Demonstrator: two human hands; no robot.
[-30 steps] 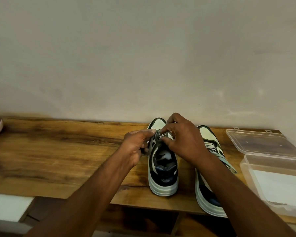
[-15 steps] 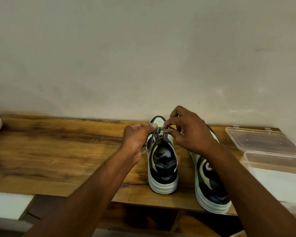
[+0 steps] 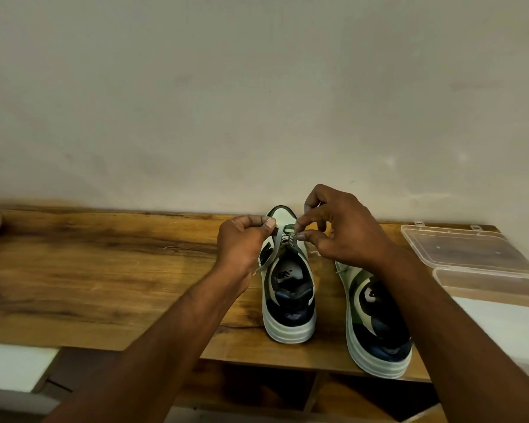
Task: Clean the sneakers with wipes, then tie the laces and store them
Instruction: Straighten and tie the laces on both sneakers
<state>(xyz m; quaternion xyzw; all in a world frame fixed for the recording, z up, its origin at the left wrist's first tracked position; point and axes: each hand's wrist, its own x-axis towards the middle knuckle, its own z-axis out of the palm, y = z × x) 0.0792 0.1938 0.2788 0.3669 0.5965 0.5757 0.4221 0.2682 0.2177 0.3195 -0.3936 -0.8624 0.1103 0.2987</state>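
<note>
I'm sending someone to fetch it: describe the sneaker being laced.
On the brown wooden shelf against the pale wall stand two green, white and navy sneakers. The laced sneaker is the left one, upright, heel toward the camera; the left hand and right hand pinch its grey laces.

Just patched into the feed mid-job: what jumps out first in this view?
Both hands meet over the left sneaker at the middle of the wooden table: the left hand and the right hand each pinch its lace. The right sneaker stands beside it, and an open clear plastic box sits at the far right.
</note>
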